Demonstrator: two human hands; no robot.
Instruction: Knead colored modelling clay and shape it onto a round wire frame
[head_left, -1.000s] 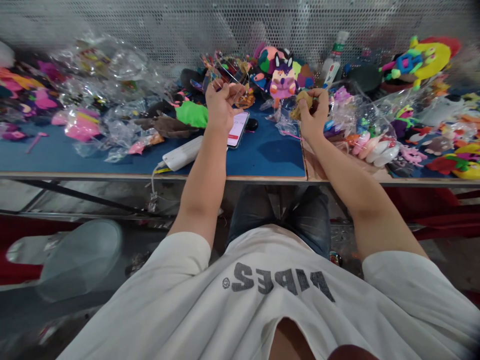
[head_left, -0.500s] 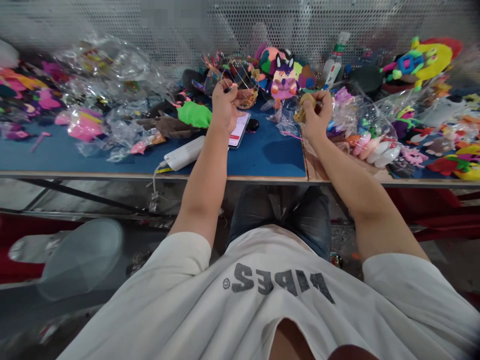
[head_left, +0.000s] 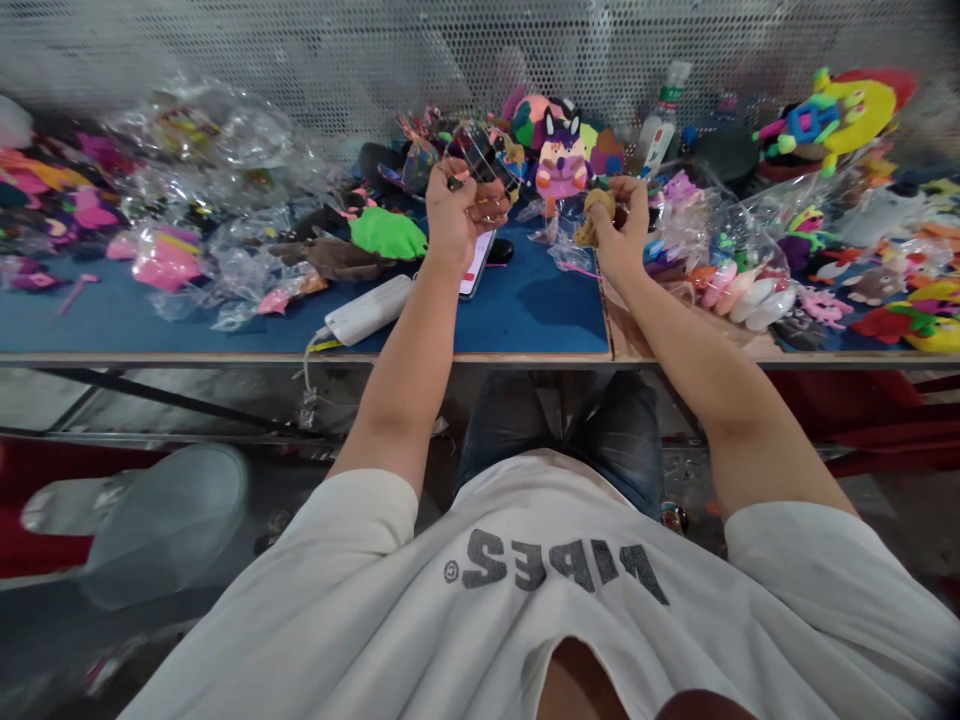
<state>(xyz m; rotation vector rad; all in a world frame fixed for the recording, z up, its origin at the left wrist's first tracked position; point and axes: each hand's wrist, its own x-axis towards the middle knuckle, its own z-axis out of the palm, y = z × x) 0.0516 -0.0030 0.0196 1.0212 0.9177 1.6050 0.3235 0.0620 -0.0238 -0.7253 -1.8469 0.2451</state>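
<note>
My right hand (head_left: 624, 228) pinches a tan-brown lump (head_left: 594, 218), possibly clay, between thumb and fingers above the blue tabletop. My left hand (head_left: 455, 212) is raised to its left, with the fingers curled in. Something clear and glossy shows by its fingertips, but what it holds I cannot make out. Under that hand lies a phone (head_left: 478, 268) with a lit screen, partly covered by the hand. Between and behind the hands stands a purple-and-orange clay figure (head_left: 561, 165) with dark pointed ears. A dark rounded object (head_left: 500, 250) sits beside the phone.
A white power bank (head_left: 369, 310) with a cable lies near the table's front edge. A green lump (head_left: 388, 234) is left of my left hand. Plastic bags (head_left: 247, 250) and colourful clay figures crowd both sides. A bottle (head_left: 664, 115) stands before the perforated metal panel (head_left: 480, 40).
My right hand has moved slightly left with the tan lump, nearer my left hand. The left hand has turned a little and its fingers sit lower, covering more of the phone.
</note>
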